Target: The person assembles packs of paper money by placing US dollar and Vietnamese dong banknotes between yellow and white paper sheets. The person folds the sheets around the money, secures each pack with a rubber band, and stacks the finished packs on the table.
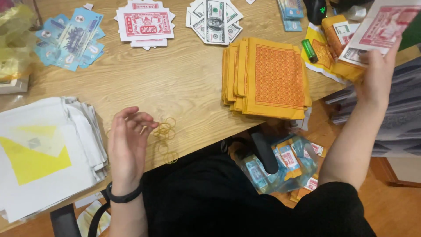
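My left hand [128, 145] hovers low over the wooden table [184, 83], fingers curled and apart, fingertips at a small heap of yellow rubber bands [165, 131]. It holds nothing I can see. My right hand [378, 74] is raised at the right edge and grips a bundle of red-and-white paper notes [381, 28] with a yellow-orange sheet [348, 70] under them. A thick stack of orange patterned paper sheets [267, 79] lies between the two hands.
Fanned piles of notes lie at the back: blue [72, 37], red-and-white [144, 24], grey-green [215, 19]. White sheets with yellow shapes [44, 149] are stacked at left. A green lighter [309, 50] rests near the orange paper. A plastic bag of bundles [280, 166] sits below the table.
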